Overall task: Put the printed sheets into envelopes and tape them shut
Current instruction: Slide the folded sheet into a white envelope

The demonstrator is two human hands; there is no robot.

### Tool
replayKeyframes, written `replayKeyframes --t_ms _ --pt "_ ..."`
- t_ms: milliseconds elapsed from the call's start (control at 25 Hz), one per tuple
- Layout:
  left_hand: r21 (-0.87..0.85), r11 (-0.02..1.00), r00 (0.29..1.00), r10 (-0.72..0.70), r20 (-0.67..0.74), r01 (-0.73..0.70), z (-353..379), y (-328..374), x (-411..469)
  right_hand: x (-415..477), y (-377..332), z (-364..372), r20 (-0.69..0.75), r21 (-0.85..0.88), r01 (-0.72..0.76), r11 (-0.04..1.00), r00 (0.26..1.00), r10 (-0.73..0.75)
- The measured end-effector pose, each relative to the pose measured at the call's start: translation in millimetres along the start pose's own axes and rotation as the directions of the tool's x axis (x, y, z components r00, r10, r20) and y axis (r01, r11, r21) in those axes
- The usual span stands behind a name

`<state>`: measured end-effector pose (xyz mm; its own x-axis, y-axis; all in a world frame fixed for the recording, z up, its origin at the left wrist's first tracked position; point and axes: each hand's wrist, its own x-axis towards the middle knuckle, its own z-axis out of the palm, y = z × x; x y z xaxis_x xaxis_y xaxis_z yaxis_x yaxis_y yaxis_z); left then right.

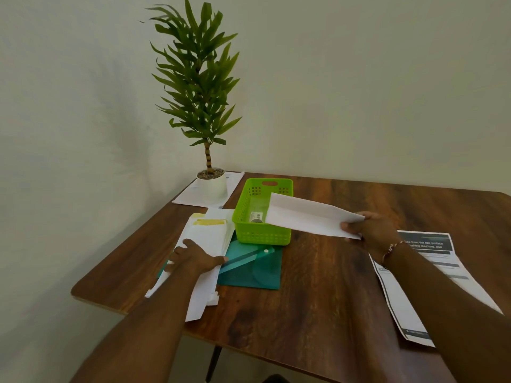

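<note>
My right hand (372, 227) pinches the near end of a white envelope (307, 214) and holds it in the air, its far end over the green basket (262, 214). My left hand (193, 258) lies flat, fingers spread, on a stack of white envelopes (210, 233) at the table's left; some show yellow strips at their far ends. A printed sheet (414, 286) with a dark header lies on the table at the right, partly under my right forearm. A small roll with a label (255, 217) sits inside the basket.
A teal plastic folder (257, 269) lies under the envelope stack and in front of the basket. A potted plant (211, 183) stands on more paper (188, 197) at the back left corner. The wooden table (318, 286) meets the wall behind; its left edge is close to the stack.
</note>
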<state>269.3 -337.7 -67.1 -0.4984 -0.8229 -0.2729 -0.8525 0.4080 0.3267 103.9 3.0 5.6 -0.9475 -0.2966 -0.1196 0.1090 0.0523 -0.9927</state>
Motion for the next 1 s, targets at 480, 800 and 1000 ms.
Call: replayKeyframes --t_ms 480,800,1000 --pt "-0.381 0.886 0.956 0.188 -0.224 -0.263 -52 -25 -12 2 -17 80 0.122 0.075 0.031 0.997 0.992 -0.040" --pt "-0.049 0.747 0.747 0.655 -0.117 -0.663 -121 18 -36 4 -61 39 0.020 0.002 0.309 0.951 0.951 -0.309" --pt "-0.098 0.603 0.610 0.772 -0.178 -0.792 -126 58 -57 8 -60 -12 -0.078 -0.081 0.313 0.946 0.944 -0.319"
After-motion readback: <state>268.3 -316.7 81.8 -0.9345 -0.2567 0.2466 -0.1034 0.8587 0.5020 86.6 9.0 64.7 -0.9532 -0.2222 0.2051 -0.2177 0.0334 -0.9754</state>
